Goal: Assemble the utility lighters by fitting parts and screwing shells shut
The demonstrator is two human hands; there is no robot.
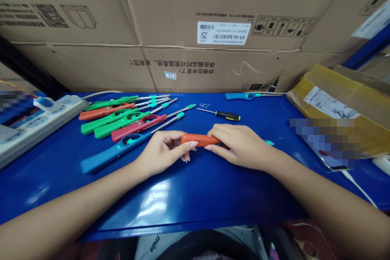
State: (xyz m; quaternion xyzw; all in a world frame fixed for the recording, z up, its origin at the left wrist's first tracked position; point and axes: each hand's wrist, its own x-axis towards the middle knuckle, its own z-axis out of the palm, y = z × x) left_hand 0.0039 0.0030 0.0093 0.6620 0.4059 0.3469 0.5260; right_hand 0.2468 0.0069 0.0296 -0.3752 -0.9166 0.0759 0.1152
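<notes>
Cradling an orange lighter (202, 138) on the near side of a black-and-yellow screwdriver (231, 116), a person worked bare-handed over a glossy blue worktop (210, 195). The left grip (166, 150) pinched one end of the handle, its thumb laid along the near face and its fingers curled behind; the right grip (237, 142) pinched the other end between thumb and bent fingers. Whether the handle touched the worktop could not be told. A teal tip (269, 143), apparently the same lighter's nose, showed past the right grip, nearer the person than the screwdriver.

By its look, the piece was light and its shell stiff, probably hard plastic; the smooth, rounded surface seemed likely to slip if held by the fingertips alone. The broad handle appeared the sounder hold, with the long nose, largely hidden by the right grip, probably the weaker place to press or bend.

Left of the screwdriver lay a fanned row of lighters (105, 130) in green, orange, red and blue, slim metal noses angled towards the tool. Beyond it lay another blue lighter (240, 96).
</notes>
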